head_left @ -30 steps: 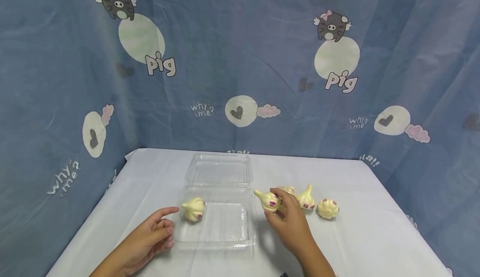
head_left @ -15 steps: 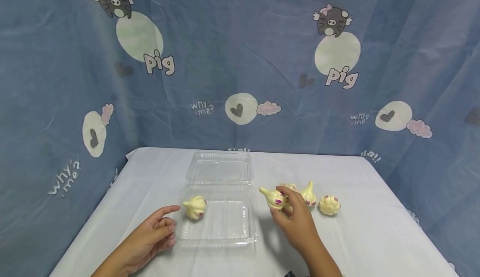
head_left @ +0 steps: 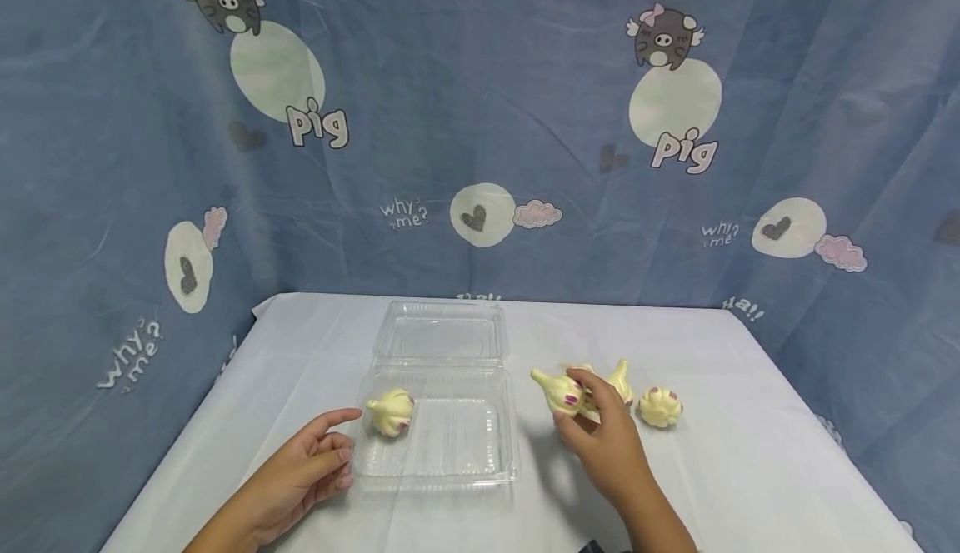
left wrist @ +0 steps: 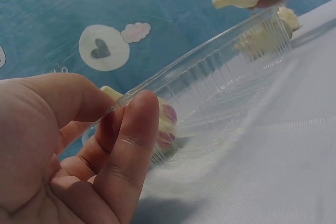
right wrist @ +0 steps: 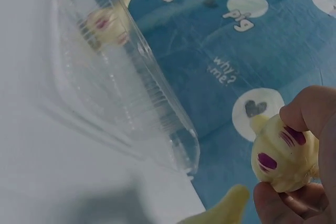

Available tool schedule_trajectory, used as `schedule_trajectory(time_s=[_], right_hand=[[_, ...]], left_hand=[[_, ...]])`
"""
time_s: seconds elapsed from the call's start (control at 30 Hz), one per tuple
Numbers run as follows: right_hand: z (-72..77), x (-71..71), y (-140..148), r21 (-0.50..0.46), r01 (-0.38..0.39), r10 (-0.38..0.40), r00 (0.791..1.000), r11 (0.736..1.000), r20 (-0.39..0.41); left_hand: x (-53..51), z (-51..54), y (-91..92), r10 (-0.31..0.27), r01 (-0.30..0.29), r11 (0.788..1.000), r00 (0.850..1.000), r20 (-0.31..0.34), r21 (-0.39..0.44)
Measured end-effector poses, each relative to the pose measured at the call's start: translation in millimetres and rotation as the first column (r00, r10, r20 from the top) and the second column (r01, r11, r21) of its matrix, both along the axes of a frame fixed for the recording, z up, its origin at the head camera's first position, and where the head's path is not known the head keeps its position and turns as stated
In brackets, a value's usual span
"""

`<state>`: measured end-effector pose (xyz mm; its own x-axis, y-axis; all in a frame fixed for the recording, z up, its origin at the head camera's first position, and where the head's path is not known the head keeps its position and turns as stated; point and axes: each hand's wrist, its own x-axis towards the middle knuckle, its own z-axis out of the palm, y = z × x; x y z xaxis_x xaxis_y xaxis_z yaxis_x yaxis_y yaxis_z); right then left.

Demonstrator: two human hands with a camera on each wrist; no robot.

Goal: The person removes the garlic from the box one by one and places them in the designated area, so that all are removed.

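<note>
A toy garlic bulb [head_left: 561, 393], cream with purple patches, is pinched between the thumb and fingers of my right hand [head_left: 611, 445], raised above the table right of the clear plastic container [head_left: 457, 480]. In the right wrist view the garlic bulb [right wrist: 281, 156] shows two purple marks. My left hand [head_left: 300, 474] is at the container's left edge; in the left wrist view its thumb and index finger pinch the rim [left wrist: 173, 69]. Another garlic bulb [head_left: 392, 413] lies inside the container, near the left hand's index fingertip.
The container's lid [head_left: 441, 335] lies folded back behind it. More garlic sits to the right: a bulb with its stem up [head_left: 621, 382], a round one [head_left: 661, 408], and one partly hidden behind the right hand. A patterned blue curtain [head_left: 480, 120] surrounds the white table [head_left: 750, 470].
My right hand, still pinching the garlic bulb, has shifted slightly right relative to the container. The left hand keeps its place at the container's edge, and the view has tilted a little.
</note>
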<state>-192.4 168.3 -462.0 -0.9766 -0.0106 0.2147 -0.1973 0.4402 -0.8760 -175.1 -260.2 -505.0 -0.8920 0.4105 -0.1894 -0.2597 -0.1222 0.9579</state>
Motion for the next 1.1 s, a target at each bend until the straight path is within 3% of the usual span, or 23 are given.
schedule_trajectory(time_s=[0.33, 0.6, 1.1], right_hand=[[0.6, 0.6, 13, -0.003, 0.028, -0.028, 1.0, 1.0, 0.01], [-1.6, 1.5, 22, 0.015, 0.048, -0.047, 0.999, 0.999, -0.023], [-5.2, 5.4, 39, 0.043, 0.078, -0.077, 0.996, 0.996, -0.033]], left_hand=[[-0.8, 0.7, -0.3, -0.016, 0.016, 1.0, 1.0, -0.007, 0.007], [-1.8, 2.0, 0.5, 0.019, -0.018, 1.0, 0.999, 0.038, -0.023], [0.8, 1.5, 0.4, -0.002, 0.002, 1.0, 1.0, 0.011, 0.012]])
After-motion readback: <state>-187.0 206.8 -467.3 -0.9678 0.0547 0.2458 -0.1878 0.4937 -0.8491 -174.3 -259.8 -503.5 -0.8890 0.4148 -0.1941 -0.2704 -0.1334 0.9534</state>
